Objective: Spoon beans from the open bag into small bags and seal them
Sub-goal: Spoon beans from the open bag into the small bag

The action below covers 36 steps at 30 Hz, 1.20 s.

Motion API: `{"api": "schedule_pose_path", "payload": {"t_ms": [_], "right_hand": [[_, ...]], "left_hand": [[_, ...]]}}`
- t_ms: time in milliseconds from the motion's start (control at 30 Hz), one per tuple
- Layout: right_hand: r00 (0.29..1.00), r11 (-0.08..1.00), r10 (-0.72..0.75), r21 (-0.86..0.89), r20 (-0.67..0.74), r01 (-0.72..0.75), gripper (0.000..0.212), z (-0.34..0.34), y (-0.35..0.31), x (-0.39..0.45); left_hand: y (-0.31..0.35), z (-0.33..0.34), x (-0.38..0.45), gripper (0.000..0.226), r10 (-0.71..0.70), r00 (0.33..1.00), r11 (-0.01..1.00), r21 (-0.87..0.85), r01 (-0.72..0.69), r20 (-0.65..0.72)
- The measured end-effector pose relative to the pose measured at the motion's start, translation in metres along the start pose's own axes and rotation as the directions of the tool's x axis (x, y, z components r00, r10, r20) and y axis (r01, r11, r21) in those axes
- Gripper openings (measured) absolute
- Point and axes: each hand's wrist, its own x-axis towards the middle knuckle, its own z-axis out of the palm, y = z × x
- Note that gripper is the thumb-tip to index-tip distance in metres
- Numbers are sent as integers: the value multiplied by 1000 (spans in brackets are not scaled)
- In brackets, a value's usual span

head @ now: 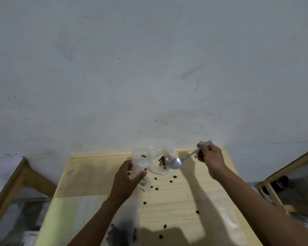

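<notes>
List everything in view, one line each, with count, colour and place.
small bag: one, clear, held above the table's far left.
open bag: one, clear, beans inside, far edge.
spoon: one, silver, bowl beside the open bag.
loose beans: about ten, dark, scattered over the table.
filled bag: one, clear, dark beans, near edge.
table: one, pale wood, against the wall.
wall: grey, behind.
left hand: fingers round the small bag.
right hand: pinching the spoon handle.
</notes>
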Motion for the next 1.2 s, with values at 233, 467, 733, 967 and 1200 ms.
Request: {"api": "schedule_pose_path", "payload": {"t_ms": [233,467,733,967,1200], "right_hand": [[970,959,243,-147,-11,-242,26,-17,82,-14],[951,940,306,-145,-35,-308,26,-20,97,-3],[936,917,341,-189,-84,-351,37,-17,86,1],[909,985,31,-167,415,42,23,34,0,-46],[959,962,-131,-202,252,185,10,60,-13,-45]], "left_hand": [[2,-5,-8,47,-9,1000,1000,9,8,17],[15,4,-9,49,7,995,999,42,-12,101],[29,9,-3,46,60,992,995,70,-68,113],[56,19,11,53,89,984,988,111,-107,156],[72,17,14,23,117,963,993,-41,-110,244]]}}
